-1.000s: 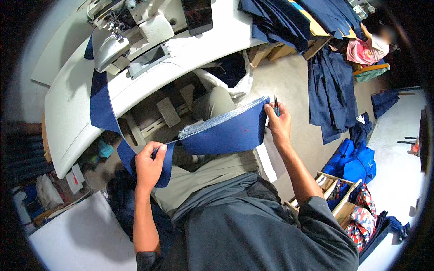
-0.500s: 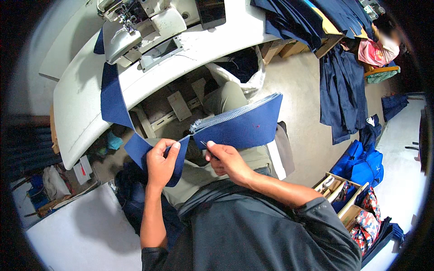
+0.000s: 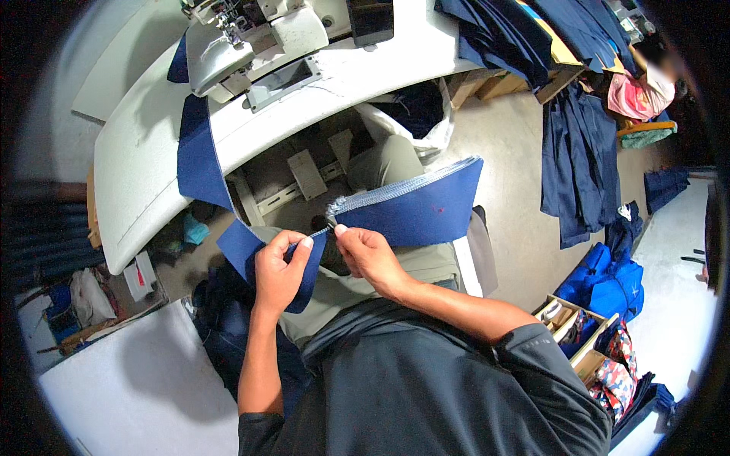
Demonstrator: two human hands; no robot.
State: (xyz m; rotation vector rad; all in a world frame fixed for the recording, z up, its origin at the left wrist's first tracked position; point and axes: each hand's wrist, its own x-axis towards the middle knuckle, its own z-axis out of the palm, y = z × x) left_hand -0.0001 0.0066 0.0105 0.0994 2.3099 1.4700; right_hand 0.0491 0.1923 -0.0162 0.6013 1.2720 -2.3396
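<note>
My left hand (image 3: 284, 266) pinches a navy fabric piece (image 3: 308, 283) by its stitched upper edge. A thin thread chain (image 3: 319, 232) runs from that edge to the corner of a stack of blue fabric panels (image 3: 426, 205) with pale overlocked edges, lying across my lap. My right hand (image 3: 365, 254) is closed round what look like small dark thread snips (image 3: 331, 221), mostly hidden in the fingers. Their tip is at the thread chain beside the stack's corner. Left of my left hand, more navy fabric (image 3: 201, 156) trails up over the table edge toward the sewing machine.
The sewing machine (image 3: 251, 45) stands on a curved white table (image 3: 144, 182), with a black phone (image 3: 370, 21) beside it. A white sack (image 3: 437, 121) holds dark cloth below. Navy garments (image 3: 578, 167) hang at right, above an open wooden drawer (image 3: 578, 334). Another person (image 3: 642, 95) sits far right.
My right hand has moved up and left, bringing the snips' tip to the thread chain at the stack's corner. My left hand keeps its hold on the fabric piece; the view has shifted slightly.
</note>
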